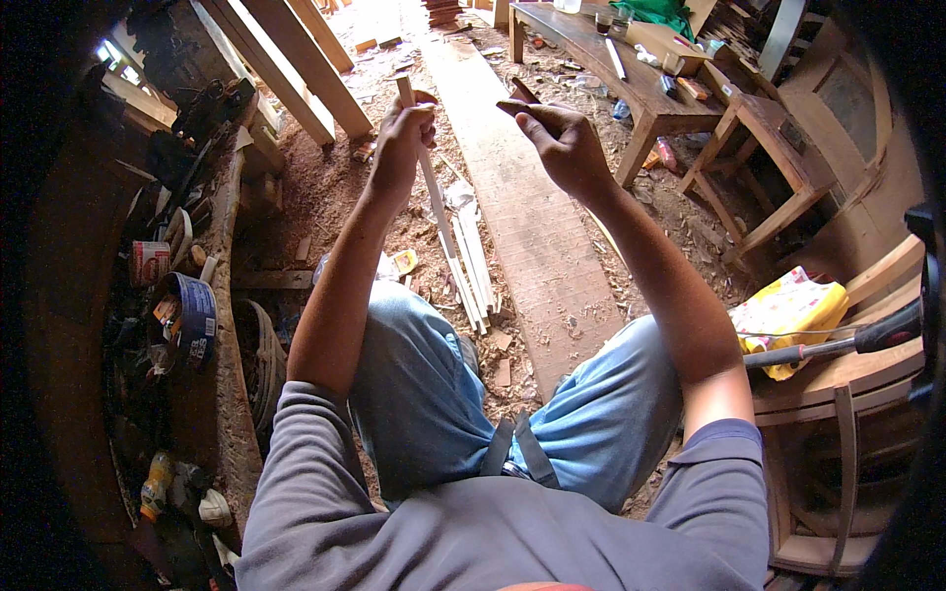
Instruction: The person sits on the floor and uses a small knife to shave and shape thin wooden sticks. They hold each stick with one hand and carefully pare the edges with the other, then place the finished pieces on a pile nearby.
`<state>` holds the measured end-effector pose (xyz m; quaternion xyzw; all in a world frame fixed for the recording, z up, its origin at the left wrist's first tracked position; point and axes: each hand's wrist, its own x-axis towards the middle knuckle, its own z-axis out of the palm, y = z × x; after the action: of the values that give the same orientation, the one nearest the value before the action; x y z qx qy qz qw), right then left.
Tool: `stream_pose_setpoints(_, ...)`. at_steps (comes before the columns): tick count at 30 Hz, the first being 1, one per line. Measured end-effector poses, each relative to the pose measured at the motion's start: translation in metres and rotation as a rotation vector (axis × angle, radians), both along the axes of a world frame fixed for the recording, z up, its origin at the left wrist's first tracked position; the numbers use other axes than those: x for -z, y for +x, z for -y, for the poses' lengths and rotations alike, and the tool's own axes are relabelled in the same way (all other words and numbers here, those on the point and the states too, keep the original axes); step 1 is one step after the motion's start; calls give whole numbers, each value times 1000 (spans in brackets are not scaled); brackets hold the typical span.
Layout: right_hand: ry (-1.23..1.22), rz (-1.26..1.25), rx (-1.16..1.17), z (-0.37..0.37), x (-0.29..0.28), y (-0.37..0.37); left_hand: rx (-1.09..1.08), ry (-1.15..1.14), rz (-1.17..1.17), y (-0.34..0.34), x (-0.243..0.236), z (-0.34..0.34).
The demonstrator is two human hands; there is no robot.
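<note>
A long, thin wooden strip (pixel 434 194) stands at a slant in my left hand (pixel 402 136), whose fingers are closed around it near its upper end. Opposite, my right hand (pixel 564 146) pinches a thin, dark brown folded piece (pixel 522 97) that looks like sandpaper. The two hands are apart, raised in front of my knees. Below the left hand, several pale wooden strips (pixel 476 258) lie together on the shaving-covered ground. A wide plank (pixel 507 187) runs lengthwise between my legs, under and beyond the hands.
At left a rough bench (pixel 225 295) carries a blue tub (pixel 185 320) and a red-white can (pixel 150 263). A wooden table (pixel 581 44) and a stool-like frame (pixel 759 163) stand at right. A yellow bag (pixel 793 315) rests on curved wooden furniture (pixel 838 389).
</note>
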<state>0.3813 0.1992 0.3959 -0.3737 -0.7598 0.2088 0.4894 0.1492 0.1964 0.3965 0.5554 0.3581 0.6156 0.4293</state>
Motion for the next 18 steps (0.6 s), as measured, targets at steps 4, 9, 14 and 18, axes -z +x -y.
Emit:
stream_pose_setpoints(4,47,11,21,0,1,-3,80,-28,145,-4,1,-5)
stream_pose_setpoints(9,28,-42,-33,-3,6,-6,-81,84,-279,5,1,4)
stream_pose_setpoints(14,53,-40,-18,-3,5,-7,-154,165,-541,10,-4,9)
stream_pose_setpoints(18,218,-115,-59,-1,-1,-12,-70,174,-516,10,0,8)
